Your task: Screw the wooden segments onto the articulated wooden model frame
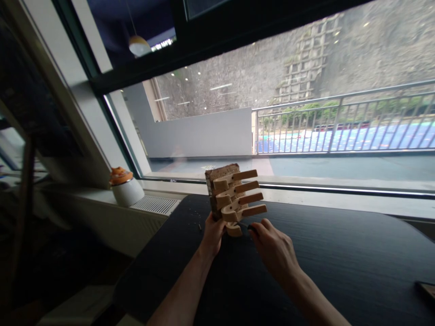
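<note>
Near the middle, my left hand (213,234) grips the lower edge of a wooden hook rack (222,172), a rough board with several pale curved wooden hooks. The rack is held up, tilted above the black table, with the hooks facing right. My right hand (275,244) is closed around the dark handle of a screwdriver (252,228). Its thin shaft points left at the lowest hook (234,230), which sits lower and at a different angle from the others. Whether the tip touches a screw is hidden.
Crumbs and a small dark piece (200,227) lie on the black table (326,262) left of the rack. A white pot with an orange top (126,190) stands on the sill at left. A dark-edged object (426,292) sits at the right edge. A large window (210,140) rises behind.
</note>
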`<state>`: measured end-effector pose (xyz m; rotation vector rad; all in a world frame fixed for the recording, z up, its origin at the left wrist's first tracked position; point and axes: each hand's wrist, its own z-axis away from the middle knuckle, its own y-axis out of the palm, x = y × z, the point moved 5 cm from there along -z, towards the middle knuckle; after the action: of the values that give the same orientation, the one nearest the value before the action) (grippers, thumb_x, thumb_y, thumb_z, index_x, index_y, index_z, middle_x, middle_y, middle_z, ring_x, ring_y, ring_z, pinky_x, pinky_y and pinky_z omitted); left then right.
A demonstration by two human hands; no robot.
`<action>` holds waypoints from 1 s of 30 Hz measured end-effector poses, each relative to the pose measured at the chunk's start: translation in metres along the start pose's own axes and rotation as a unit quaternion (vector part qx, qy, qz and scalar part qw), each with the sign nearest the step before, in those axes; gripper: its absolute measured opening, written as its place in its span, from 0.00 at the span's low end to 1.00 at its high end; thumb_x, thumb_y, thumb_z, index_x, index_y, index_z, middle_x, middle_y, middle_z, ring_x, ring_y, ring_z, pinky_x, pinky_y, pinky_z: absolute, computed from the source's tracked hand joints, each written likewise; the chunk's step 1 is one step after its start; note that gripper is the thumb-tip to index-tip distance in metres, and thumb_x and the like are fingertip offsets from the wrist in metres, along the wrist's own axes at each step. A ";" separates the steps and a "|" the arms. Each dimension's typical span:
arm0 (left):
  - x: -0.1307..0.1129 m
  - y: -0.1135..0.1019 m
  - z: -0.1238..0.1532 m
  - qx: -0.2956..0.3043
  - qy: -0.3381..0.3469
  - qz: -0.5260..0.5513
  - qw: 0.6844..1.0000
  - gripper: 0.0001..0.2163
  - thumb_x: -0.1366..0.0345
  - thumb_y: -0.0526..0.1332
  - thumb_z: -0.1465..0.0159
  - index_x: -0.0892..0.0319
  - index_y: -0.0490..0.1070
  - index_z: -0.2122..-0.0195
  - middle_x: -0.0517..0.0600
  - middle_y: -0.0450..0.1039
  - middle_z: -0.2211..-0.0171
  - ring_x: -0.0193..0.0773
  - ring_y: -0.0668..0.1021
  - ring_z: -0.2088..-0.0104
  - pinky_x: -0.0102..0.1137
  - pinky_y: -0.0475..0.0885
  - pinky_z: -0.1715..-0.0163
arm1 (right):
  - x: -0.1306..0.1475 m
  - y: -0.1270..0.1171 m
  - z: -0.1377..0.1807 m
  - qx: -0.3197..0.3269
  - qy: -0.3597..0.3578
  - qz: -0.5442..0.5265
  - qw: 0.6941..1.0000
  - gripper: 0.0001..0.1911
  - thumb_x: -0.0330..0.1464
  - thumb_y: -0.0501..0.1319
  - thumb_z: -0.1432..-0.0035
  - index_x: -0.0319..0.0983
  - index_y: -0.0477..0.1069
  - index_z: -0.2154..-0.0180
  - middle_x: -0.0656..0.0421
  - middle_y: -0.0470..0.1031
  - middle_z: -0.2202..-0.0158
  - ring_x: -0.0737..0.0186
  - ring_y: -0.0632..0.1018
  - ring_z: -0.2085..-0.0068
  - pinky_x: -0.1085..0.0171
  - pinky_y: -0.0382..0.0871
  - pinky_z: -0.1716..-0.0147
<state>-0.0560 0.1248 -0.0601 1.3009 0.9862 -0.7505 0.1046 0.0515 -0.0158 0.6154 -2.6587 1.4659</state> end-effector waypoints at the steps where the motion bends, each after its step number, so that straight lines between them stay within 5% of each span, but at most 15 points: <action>1: 0.000 0.000 0.000 -0.001 0.003 0.000 1.000 0.25 0.67 0.74 0.61 0.62 0.73 0.60 0.51 0.78 0.68 0.39 0.79 0.70 0.29 0.72 0.71 | -0.001 0.001 0.000 0.011 0.022 -0.017 1.000 0.13 0.33 0.51 0.35 0.40 0.72 0.68 0.59 0.73 0.69 0.65 0.75 0.71 0.66 0.57 0.73; 5: 0.002 0.000 -0.001 0.007 0.005 -0.005 1.000 0.23 0.67 0.74 0.60 0.62 0.73 0.61 0.51 0.78 0.68 0.39 0.79 0.69 0.29 0.72 0.71 | -0.007 0.007 0.001 0.070 0.088 -0.065 0.992 0.19 0.37 0.49 0.34 0.41 0.71 0.73 0.59 0.76 0.72 0.62 0.76 0.71 0.65 0.57 0.74; 9: 0.006 -0.001 -0.001 0.010 0.004 -0.009 1.000 0.22 0.68 0.73 0.60 0.61 0.73 0.62 0.50 0.78 0.69 0.39 0.79 0.70 0.29 0.72 0.71 | -0.009 0.008 0.001 0.092 0.103 -0.094 0.986 0.10 0.33 0.56 0.41 0.42 0.69 0.57 0.59 0.79 0.63 0.59 0.78 0.66 0.65 0.59 0.71; 13: 0.005 -0.003 -0.002 0.003 0.000 -0.005 1.000 0.23 0.67 0.73 0.60 0.61 0.73 0.61 0.50 0.78 0.69 0.40 0.79 0.70 0.31 0.72 0.70 | -0.005 0.002 0.000 0.084 0.045 -0.091 0.991 0.13 0.25 0.55 0.44 0.41 0.67 0.56 0.58 0.78 0.60 0.60 0.78 0.62 0.65 0.61 0.67; 20: 0.003 -0.002 -0.001 0.011 -0.003 -0.006 1.000 0.23 0.68 0.73 0.59 0.62 0.73 0.59 0.52 0.78 0.67 0.40 0.79 0.70 0.31 0.72 0.71 | -0.001 -0.005 -0.003 0.028 -0.042 -0.015 0.999 0.11 0.28 0.51 0.37 0.41 0.71 0.60 0.57 0.75 0.63 0.61 0.77 0.64 0.65 0.61 0.67; 30: 0.005 -0.003 -0.004 0.025 0.028 -0.022 0.999 0.23 0.67 0.74 0.61 0.62 0.75 0.62 0.51 0.79 0.66 0.40 0.79 0.66 0.29 0.71 0.66 | -0.010 0.004 0.000 0.099 0.135 -0.069 0.983 0.17 0.37 0.48 0.35 0.41 0.71 0.71 0.57 0.78 0.73 0.59 0.78 0.70 0.65 0.56 0.74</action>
<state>-0.0570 0.1287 -0.0655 1.3533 1.0495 -0.7805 0.1121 0.0565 -0.0215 0.5527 -2.2412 1.6541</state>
